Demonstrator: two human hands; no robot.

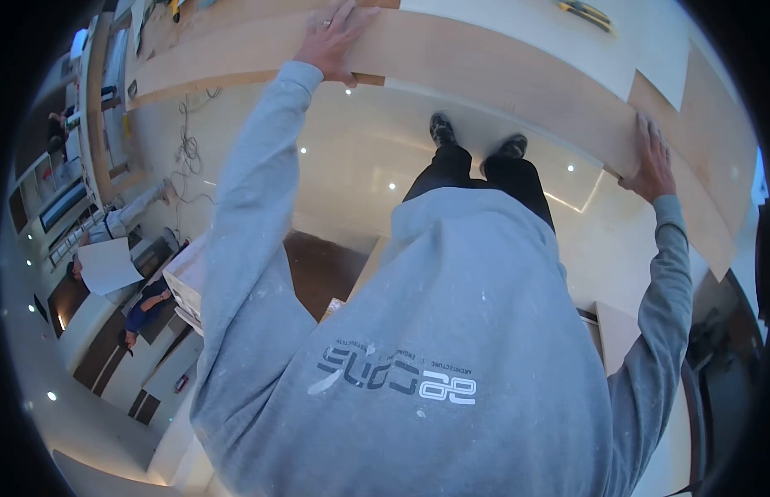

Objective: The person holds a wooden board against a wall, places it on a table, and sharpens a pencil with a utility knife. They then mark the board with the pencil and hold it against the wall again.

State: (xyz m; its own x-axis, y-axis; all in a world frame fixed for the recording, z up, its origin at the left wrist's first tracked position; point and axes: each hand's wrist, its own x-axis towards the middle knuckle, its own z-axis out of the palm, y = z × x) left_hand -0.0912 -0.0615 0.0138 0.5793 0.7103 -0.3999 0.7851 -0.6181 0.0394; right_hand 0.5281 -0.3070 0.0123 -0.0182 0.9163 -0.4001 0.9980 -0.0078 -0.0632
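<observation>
A long light wooden board (501,74) runs across in front of me from the upper left to the right, above the floor. My left hand (331,41), with a ring on one finger, lies spread on the board's top, the thumb hooked at its near edge. My right hand (650,161) grips the near edge further right. Both arms are in grey hoodie sleeves. My black shoes (476,141) stand on the floor just this side of the board.
More pale boards and sheets (708,108) lie beyond the held board. A yellow tool (584,12) lies at the top right. Cables (186,149) trail on the glossy cream floor at left. Another person in blue (149,302) sits at left, near a white sheet (107,265).
</observation>
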